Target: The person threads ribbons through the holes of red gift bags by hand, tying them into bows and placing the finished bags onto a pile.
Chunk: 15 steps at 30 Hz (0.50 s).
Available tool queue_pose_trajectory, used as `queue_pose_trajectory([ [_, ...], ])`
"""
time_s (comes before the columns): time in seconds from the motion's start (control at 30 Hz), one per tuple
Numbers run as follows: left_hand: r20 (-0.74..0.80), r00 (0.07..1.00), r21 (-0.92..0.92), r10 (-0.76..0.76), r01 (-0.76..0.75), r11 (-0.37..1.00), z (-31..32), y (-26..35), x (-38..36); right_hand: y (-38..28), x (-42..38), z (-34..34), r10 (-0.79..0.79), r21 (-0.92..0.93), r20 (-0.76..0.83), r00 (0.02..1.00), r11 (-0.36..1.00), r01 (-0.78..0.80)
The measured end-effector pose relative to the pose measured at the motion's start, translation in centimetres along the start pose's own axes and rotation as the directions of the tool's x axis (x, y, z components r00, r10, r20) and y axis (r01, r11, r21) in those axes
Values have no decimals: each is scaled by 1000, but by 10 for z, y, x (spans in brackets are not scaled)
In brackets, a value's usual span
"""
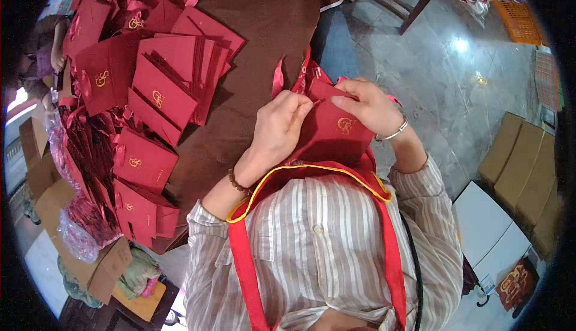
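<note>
A red paper bag with a gold logo [336, 124] lies over my lap, above the yellow-edged red apron [276, 178]. At the bag's upper left, my left hand [281, 121] is closed, thumb and forefinger pinched on something too small to make out. My right hand [369, 106] grips the bag's upper right edge between thumb and fingers. Pink ribbon shows beside the right hand and wrist. Another loose ribbon end [278, 79] stands up just above my left hand.
Many red bags [162, 94] are piled on the brown cloth [264, 19] at the left, beside a cardboard box [111, 268]. Another person's hand [58, 61] is at the far left edge. Cartons [522, 169] and an orange crate [516, 24] stand at the right.
</note>
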<state>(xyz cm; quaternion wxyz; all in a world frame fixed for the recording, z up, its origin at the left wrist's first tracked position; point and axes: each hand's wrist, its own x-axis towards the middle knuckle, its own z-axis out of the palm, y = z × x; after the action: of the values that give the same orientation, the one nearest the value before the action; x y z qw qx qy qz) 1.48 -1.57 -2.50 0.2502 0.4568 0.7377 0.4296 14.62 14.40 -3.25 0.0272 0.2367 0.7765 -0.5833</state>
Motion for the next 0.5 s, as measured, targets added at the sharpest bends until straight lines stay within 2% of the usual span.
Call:
queue_pose_trajectory([
  [0.03, -1, 1000, 0, 2, -2, 1000, 1, 3, 2, -2, 0, -1, -1, -1, -1, 1000, 1000, 1],
  [0.1, -15, 989, 114, 147, -144, 983, 6, 6, 7, -7, -2, -3, -36, 3, 28, 999, 999, 36],
  [0.13, -18, 987, 152, 161, -156, 976, 11, 6, 7, -5, -3, -2, -35, 0, 27, 999, 999, 35],
  [0.2, -16, 988, 175, 153, -148, 973, 14, 8, 8, 1, -4, 3, -134, -36, -55, 989, 991, 132],
  [0.33, 1, 987, 249, 161, -156, 956, 15, 10, 8, -2, -10, 6, -100, -41, -96, 990, 994, 96],
  [0.4, 7, 985, 264, 172, -167, 950, 15, 9, 8, 0, -10, 7, -159, -122, -120, 980, 982, 145],
  [0.5, 26, 978, 281, 207, -206, 937, 17, 9, 7, -6, -12, 4, -170, -91, -104, 980, 983, 161],
])
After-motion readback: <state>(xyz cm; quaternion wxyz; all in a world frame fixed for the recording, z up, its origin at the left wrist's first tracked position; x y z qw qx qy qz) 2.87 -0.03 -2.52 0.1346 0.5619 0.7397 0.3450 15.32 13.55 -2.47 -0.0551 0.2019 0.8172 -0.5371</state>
